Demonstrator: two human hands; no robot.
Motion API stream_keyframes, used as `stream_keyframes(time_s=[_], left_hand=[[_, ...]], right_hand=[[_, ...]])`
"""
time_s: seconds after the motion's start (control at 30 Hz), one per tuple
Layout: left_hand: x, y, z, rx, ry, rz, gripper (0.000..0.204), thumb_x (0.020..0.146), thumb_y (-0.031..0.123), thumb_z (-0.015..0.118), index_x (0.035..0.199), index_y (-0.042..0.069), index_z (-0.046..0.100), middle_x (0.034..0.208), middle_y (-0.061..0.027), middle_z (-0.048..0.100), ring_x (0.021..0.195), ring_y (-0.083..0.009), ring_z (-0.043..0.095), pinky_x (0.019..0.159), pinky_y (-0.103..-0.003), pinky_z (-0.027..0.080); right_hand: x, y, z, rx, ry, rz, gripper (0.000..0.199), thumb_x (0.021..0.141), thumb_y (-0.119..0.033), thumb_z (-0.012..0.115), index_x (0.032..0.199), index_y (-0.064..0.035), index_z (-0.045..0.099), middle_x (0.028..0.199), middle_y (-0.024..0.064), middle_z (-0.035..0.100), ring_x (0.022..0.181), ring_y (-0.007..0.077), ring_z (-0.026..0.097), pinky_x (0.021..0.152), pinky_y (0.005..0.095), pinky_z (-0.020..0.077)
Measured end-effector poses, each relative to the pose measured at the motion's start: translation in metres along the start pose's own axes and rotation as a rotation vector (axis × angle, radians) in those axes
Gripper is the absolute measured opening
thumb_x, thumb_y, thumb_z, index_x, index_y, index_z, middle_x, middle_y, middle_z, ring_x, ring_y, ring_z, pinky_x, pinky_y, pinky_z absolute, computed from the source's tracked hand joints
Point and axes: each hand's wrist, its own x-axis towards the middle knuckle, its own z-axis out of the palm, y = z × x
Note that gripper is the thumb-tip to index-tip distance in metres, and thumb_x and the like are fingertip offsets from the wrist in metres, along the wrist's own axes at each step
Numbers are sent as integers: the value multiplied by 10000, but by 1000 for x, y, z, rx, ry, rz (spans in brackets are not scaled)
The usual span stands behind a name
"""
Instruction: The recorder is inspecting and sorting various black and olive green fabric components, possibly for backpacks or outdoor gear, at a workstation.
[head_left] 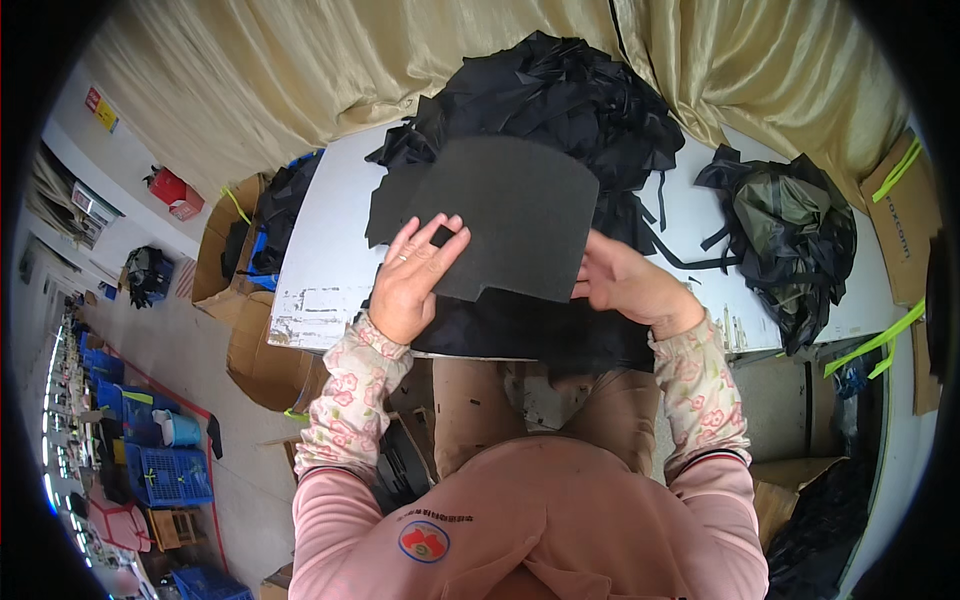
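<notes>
A flat dark grey foam-like panel [520, 215] with a curved top edge is held up over the white table [325, 270]. My left hand [415, 280] grips its lower left edge, fingers spread on its face. My right hand [625, 285] holds its lower right edge from behind. Under the panel lies more black fabric [530, 330] at the table's near edge. A big heap of black fabric scraps [560, 100] sits just behind the panel.
A second bundle of dark olive and black cloth [790, 235] lies on the table's right side. Cardboard boxes [240, 290] stand left of the table, blue crates [165, 470] further left on the floor. A beige curtain [330, 70] hangs behind.
</notes>
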Motion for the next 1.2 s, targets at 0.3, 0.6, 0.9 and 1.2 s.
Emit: stream_keyframes(time_s=[0.3, 0.6, 0.9, 1.2], left_hand=[[-14, 0, -12, -1095, 503, -393, 481, 826, 39, 653, 1282, -13, 509, 1297, -169, 526, 1113, -219, 568, 949, -329, 458], [-135, -96, -14, -701, 941, -1100, 294, 869, 61, 645, 1153, -4, 612, 1065, -82, 662, 916, -105, 618, 736, -208, 493], [-229, -150, 48, -575, 647, -1261, 290, 850, 33, 643, 1139, 18, 628, 913, -35, 633, 725, -89, 567, 681, -227, 488], [-120, 53, 91, -1649, -506, -1001, 438, 970, 347, 431, 1113, -28, 605, 1085, -158, 644, 1010, -248, 615, 897, -374, 482]], right_hand=[[-37, 44, -33, -35, 449, 220, 252, 918, -99, 564, 1153, -27, 506, 995, 57, 640, 763, 116, 644, 613, 265, 560], [-128, 98, -85, -405, 801, 518, 257, 847, -60, 660, 1050, -32, 506, 679, -43, 428, 514, 39, 432, 436, 199, 468], [-136, 105, -97, -401, 790, 517, 263, 847, -63, 663, 1056, -12, 512, 650, -31, 492, 478, 41, 436, 417, 196, 437], [-136, 88, -94, -125, 780, 475, 241, 876, -88, 637, 1075, -19, 520, 782, 30, 627, 537, 66, 558, 456, 206, 479]])
